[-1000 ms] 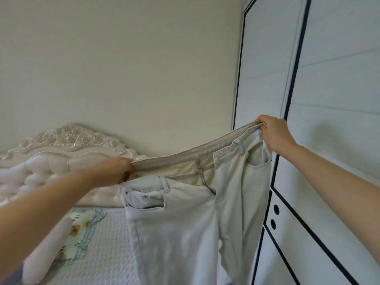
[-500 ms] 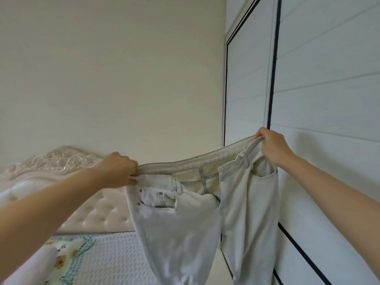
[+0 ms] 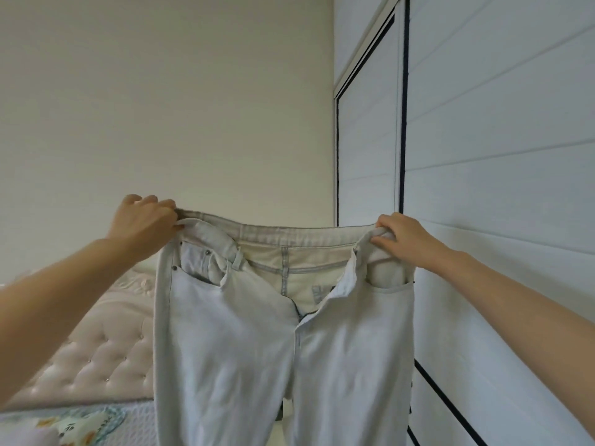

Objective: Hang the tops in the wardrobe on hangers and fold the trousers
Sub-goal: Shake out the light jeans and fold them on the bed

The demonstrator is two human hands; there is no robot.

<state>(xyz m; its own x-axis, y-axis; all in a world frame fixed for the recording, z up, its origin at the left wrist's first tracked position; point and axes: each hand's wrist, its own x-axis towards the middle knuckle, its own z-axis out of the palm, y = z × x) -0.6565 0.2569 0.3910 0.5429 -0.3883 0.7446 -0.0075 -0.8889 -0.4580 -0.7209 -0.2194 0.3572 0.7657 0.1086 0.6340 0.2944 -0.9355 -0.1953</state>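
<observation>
Two hands, left (image 3: 145, 222) and right (image 3: 404, 241), are clenched on jeans (image 3: 283, 333) held up at mid-frame, fly undone.

L hand (image 3: 145, 225) & R hand (image 3: 404, 238) pinch jeans (image 3: 244, 342) waistband; fly open, legs hanging below fingers, prob. above bed (image 3: 106, 355).

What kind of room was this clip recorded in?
Most likely a bedroom. A bed with a cream tufted headboard sits at lower left with a floral pillow on it, and a white sliding-door wardrobe fills the right side.
</observation>
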